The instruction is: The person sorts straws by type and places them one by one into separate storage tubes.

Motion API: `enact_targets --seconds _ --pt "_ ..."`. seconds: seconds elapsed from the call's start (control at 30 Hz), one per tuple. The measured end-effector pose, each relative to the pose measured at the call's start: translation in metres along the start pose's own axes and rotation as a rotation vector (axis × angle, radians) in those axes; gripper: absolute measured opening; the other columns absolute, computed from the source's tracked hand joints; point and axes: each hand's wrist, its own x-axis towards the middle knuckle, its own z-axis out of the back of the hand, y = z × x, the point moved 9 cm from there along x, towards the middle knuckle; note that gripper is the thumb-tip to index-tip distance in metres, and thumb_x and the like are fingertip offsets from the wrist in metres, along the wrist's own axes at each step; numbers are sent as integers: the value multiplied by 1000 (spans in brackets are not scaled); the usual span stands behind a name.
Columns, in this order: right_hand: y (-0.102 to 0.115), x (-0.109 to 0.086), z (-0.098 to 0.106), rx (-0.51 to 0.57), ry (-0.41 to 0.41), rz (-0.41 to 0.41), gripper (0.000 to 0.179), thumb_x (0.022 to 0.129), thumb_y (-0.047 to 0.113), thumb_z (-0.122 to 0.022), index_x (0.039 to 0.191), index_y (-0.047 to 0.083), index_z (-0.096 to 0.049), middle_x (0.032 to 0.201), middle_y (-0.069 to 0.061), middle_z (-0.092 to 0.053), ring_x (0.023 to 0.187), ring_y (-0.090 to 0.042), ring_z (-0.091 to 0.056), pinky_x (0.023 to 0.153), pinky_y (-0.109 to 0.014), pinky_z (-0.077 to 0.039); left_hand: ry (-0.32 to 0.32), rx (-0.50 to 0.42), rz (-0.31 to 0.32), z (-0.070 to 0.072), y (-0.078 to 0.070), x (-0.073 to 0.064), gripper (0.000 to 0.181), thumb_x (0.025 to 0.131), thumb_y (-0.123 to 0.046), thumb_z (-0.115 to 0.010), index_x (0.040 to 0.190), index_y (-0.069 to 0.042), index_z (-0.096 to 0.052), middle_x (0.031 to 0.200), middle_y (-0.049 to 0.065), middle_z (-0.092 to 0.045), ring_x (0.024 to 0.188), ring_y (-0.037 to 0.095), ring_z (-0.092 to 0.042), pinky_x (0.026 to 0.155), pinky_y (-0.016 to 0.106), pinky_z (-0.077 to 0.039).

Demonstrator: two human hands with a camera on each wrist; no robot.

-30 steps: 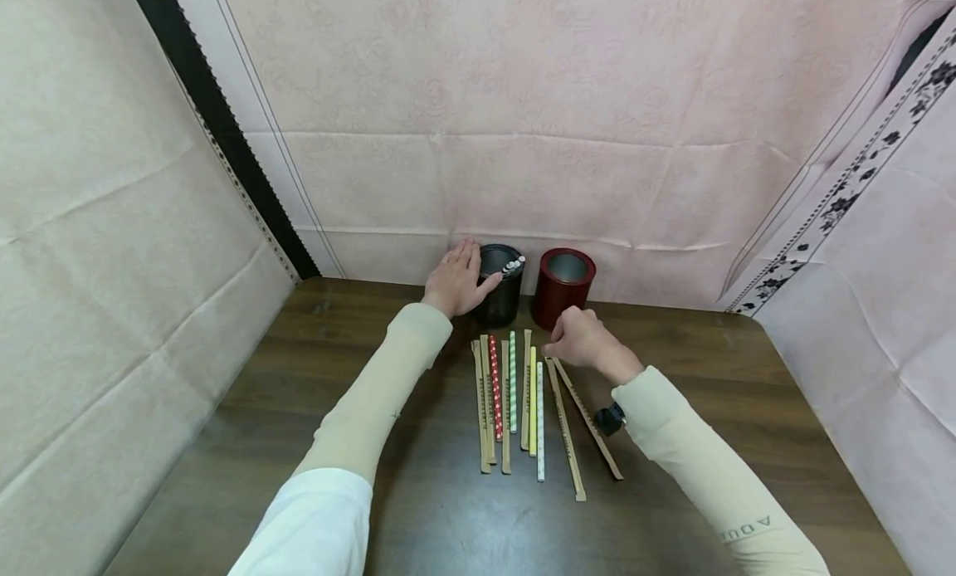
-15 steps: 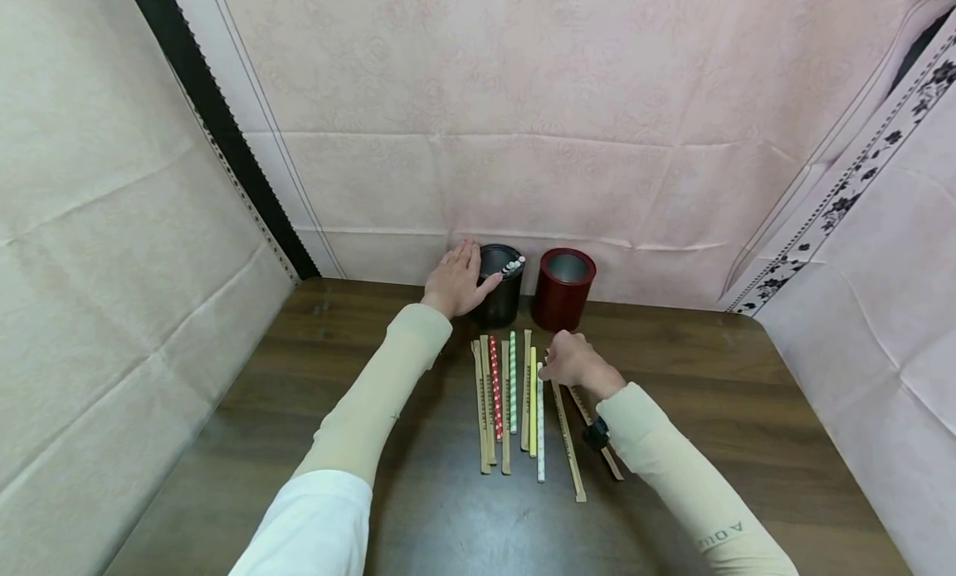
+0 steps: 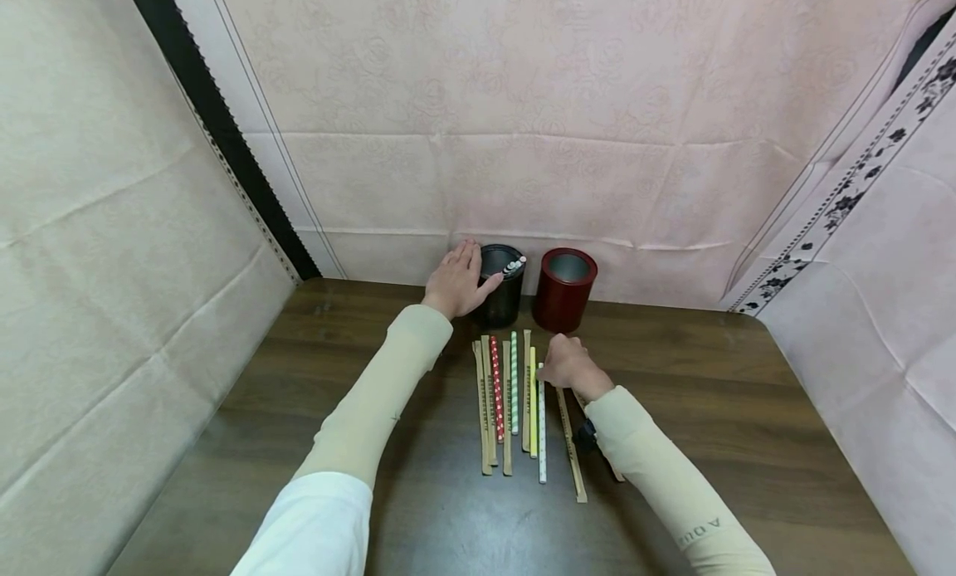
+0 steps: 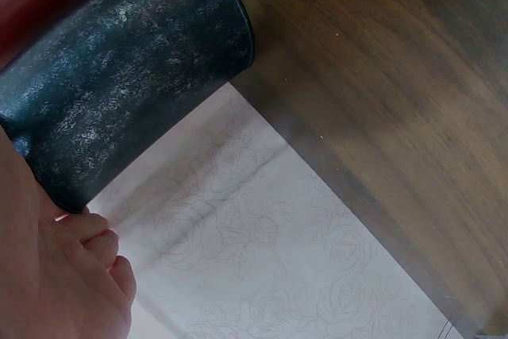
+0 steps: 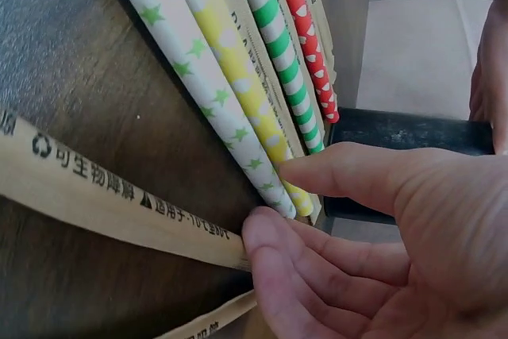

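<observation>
In the head view, my left hand rests against the side of a black cup, fingers straight and thumb over its front rim. A black-and-white straw leans inside that cup. My right hand is at the far end of a white paper straw with green stars. In the right wrist view, thumb and index finger pinch that end of the white straw. The yellow straw lies right beside it, close to the thumb. Two brown paper-wrapped straws lie partly under the right hand.
A dark red cup stands right of the black one, by the cloth backdrop. Left of the white straw lie a green-striped straw, a red straw and several wrapped straws on the wooden table.
My right hand has moved from near the red cup towards me and slightly left, to the end of the white straw. The left hand has stayed at the black cup.
</observation>
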Motion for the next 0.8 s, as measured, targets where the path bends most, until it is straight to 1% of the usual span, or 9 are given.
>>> enact_targets --seconds 0.1,0.23,0.37,0.47,0.57,0.67,0.8 --pt "-2 2 0 -2 -13 -18 57 93 13 -73 48 19 -38 46 5 -32 44 -12 -28 50 -27 -35 -5 -4 -2 0 0 1 88 110 -66 -20 169 0 -11 178 18 -10 168 30 -8 137 40 -12" --pt "-2 3 0 -21 -31 -44 50 93 16 -74 54 17 -44 50 2 -39 49 -16 -39 54 -29 -41 -15 -6 -4 1 0 1 88 110 -65 -20 169 0 -12 178 18 -11 167 30 -9 136 40 -13" --pt "-2 5 -1 -37 -39 -54 40 94 19 -75 62 14 -51 56 -1 -48 60 -21 -50 61 -33 -46 -10 -6 -3 1 0 0 88 110 -66 -20 169 0 -11 178 17 -10 168 29 -8 137 40 -12" --pt "-4 5 -2 -28 -39 -59 36 94 20 -76 66 12 -55 62 -4 -53 70 -26 -54 65 -34 -47 -7 -8 -2 0 0 0 89 110 -66 -20 169 0 -11 179 17 -9 168 29 -8 137 40 -12" --pt "-5 6 -2 -3 -37 -64 33 94 21 -76 69 10 -58 67 -7 -60 75 -28 -55 65 -34 -47 -6 -8 1 0 0 0 89 110 -66 -19 169 -1 -10 179 17 -9 168 29 -8 137 40 -12" --pt "-6 6 -2 23 -31 -58 30 94 20 -75 70 8 -61 71 -9 -67 74 -28 -57 63 -32 -46 -6 -9 4 0 0 -1 88 110 -66 -19 169 -1 -10 179 17 -9 168 29 -7 137 40 -12" --pt "-8 7 -3 53 -23 -60 30 94 20 -73 70 7 -63 68 -9 -69 67 -26 -58 59 -31 -45 -9 -12 3 1 -1 -2 88 110 -65 -20 169 0 -10 179 18 -9 168 29 -8 137 40 -12"
